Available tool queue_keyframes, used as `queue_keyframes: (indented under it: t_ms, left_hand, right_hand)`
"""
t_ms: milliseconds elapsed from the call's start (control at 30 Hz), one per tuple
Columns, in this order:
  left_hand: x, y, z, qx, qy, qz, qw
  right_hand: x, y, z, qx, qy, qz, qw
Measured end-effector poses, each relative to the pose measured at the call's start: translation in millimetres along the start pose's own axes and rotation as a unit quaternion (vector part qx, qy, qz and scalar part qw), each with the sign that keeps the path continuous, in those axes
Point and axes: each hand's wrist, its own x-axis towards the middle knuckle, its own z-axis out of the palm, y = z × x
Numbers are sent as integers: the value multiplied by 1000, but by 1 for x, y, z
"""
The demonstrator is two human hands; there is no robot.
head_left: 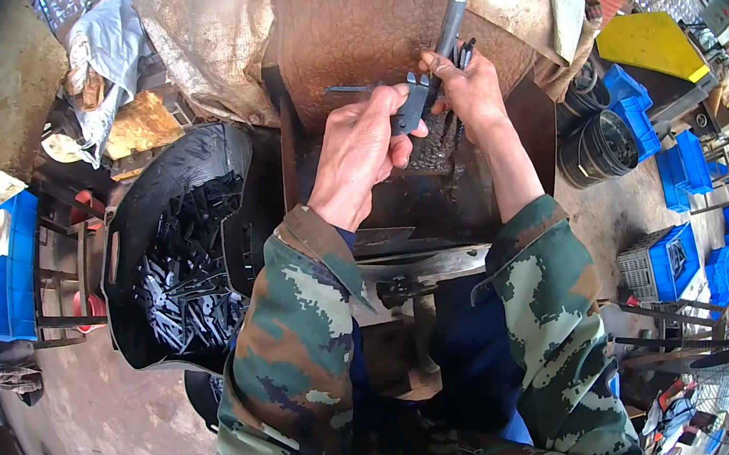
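The left hand (355, 159) pinches a dark forked metal piece (410, 110) between thumb and fingers; the right hand (474, 99) is closed around the lower part of a grey cylindrical rod (451, 22), which slants up and away to the right; thin dark strips show beside the right fingers, and whether they are held I cannot tell. The forked piece sits between the two hands, just beside the rod, above a dark, grimy metal work tray (363, 218); a slim dark bar (347, 88) juts out to the left, past the left hand.

Behind the hands rises a brown, wrinkled sheet (368, 27), overhung by pale, stained sacking (208, 31); at the tray's left stands a black plastic tub (132, 317) heaped with small metal parts (188, 302), some shiny, some blackened; both forearms wear camouflage sleeves (293, 347).

Farther out, a scuffed brownish floor (95, 411) spreads on both sides; a blue bin (10, 275) rests at the far left, near a white plastic bag (113, 43); on the right are a black bucket (582, 158), a bright yellow panel (645, 46) and a grey basket (650, 270), with more blue crates (687, 163) scattered beyond.
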Motion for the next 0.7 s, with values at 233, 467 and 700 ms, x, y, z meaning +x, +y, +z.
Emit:
queue_keyframes:
  t_ms: [233, 467, 700]
  left_hand:
    - [0, -2, -1, -7, -1, 0, 1000]
    - [1, -2, -3, -12, -8, -6, 1000]
    - [1, -2, -2, -12, -9, -4, 1000]
  right_hand:
    - [0, 1, 3, 14, 2, -4, 1000]
    - [-1, 2, 4, 25, -5, -15, 1000]
    - [2, 5, 5, 22, -6, -9, 1000]
